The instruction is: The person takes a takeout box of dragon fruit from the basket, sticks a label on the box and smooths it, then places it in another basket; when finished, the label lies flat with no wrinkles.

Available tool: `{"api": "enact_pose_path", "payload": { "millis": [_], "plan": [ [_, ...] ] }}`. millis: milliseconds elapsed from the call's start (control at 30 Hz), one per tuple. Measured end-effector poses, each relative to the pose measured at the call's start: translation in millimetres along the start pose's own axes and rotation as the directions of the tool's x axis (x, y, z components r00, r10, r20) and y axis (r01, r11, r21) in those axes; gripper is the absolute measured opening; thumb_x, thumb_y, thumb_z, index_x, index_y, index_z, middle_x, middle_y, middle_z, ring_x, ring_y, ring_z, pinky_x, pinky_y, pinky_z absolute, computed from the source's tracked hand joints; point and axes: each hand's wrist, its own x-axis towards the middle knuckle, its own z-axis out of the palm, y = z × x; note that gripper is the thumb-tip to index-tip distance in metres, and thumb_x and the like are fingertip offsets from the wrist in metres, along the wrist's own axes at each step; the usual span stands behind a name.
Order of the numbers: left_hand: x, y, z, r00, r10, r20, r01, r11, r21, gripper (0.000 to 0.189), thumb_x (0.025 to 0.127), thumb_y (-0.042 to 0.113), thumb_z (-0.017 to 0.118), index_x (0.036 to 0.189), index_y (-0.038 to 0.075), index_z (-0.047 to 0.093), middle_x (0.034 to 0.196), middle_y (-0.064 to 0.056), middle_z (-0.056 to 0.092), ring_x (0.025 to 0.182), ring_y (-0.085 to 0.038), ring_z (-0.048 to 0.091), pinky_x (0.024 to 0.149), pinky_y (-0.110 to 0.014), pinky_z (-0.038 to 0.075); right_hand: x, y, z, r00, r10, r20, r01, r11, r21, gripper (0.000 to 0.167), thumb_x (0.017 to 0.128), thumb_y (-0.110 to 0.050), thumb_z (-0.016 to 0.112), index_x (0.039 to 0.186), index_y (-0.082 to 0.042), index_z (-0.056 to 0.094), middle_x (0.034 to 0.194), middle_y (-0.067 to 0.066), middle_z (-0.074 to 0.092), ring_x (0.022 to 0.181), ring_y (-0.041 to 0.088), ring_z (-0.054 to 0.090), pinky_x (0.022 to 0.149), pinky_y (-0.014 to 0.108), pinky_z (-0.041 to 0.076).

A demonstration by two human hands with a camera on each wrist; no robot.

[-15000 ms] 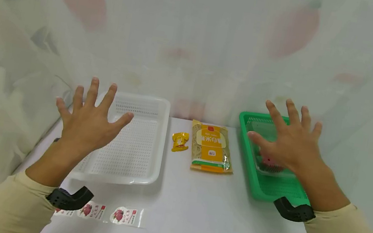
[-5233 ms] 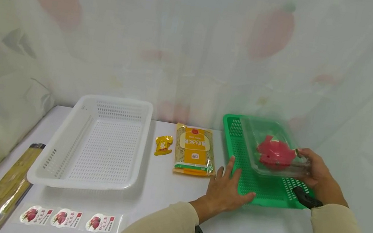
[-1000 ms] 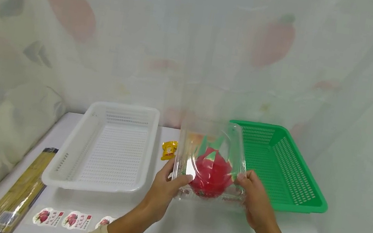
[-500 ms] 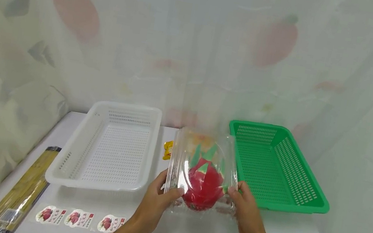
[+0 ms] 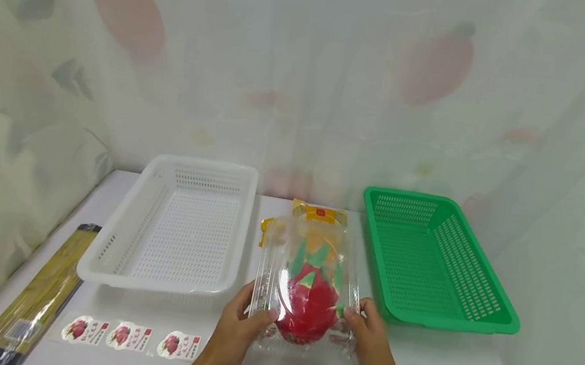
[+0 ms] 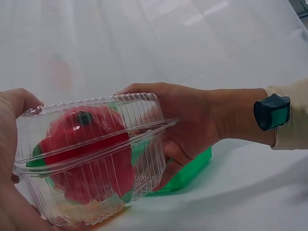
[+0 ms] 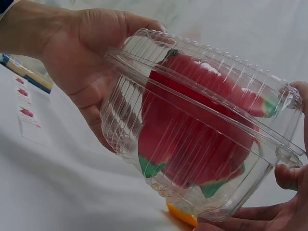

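Note:
A clear plastic clamshell box (image 5: 270, 268) is held in the air over the middle of the table. Inside it lies a red dragon fruit (image 5: 309, 306) with green leaf tips. My left hand (image 5: 236, 333) grips the box's left side, thumb on top. On the opposite side my right hand (image 5: 372, 348) holds it in the same way. The left wrist view shows the box lid (image 6: 96, 108) closed, its rim seam running between the hands. In the right wrist view the fruit (image 7: 192, 125) fills most of the box. Fingers under the box are partly hidden.
Left is a white basket (image 5: 155, 285); right is a green basket (image 5: 454, 323). Behind the box, a yellow noodle packet (image 5: 320, 214) and a small yellow wrapped piece (image 5: 264, 229) are partly covered. Dragon fruit labels (image 5: 129, 336) and a long golden package (image 5: 36, 295) lie front left.
Earlier the box sat in the green basket and both hands were free. My right hand lifted it, then both hands gripped it. In the last second it moved nearer me and slightly left.

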Motion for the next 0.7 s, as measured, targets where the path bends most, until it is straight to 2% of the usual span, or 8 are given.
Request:
{"api": "enact_pose_path", "payload": {
  "millis": [300,533,700],
  "plan": [
    [-4.7,-15.6,-9.7,1.000,-0.021,0.000,0.021,1.000,-0.016,0.067,0.090,0.006,0.061,0.147,-0.001,0.028,0.138,-0.024,0.039,0.118,-0.031,0.048,0.093,-0.035,0.046,-0.7,18.1,0.7,0.998,0.055,-0.007,-0.056,0.997,-0.047,0.021,0.099,-0.016,0.050,0.094,-0.002,0.036,0.092,0.019,0.068,0.084,0.031,0.067,0.072,0.044,0.054],
    [-5.6,-24.8,-16.7,0.999,-0.044,0.013,0.044,0.999,-0.031,0.068,0.091,0.005,0.059,0.149,-0.002,0.024,0.142,-0.024,0.036,0.122,-0.031,0.045,0.095,-0.033,0.044,-1.3,26.5,2.2,0.996,0.091,-0.011,-0.092,0.994,-0.053,0.023,0.099,-0.017,0.051,0.093,-0.003,0.034,0.089,0.016,0.067,0.081,0.031,0.065,0.064,0.036,0.052],
    [-6.6,-31.4,-21.8,0.996,-0.084,0.002,0.084,0.996,-0.031,0.068,0.091,0.006,0.059,0.149,0.000,0.023,0.144,-0.021,0.036,0.124,-0.031,0.043,0.097,-0.032,0.043,-2.5,35.1,3.7,0.992,0.126,-0.027,-0.128,0.989,-0.073,0.025,0.098,-0.020,0.053,0.094,-0.004,0.035,0.088,0.013,0.066,0.079,0.028,0.063,0.063,0.034,0.051]
  ]
}}
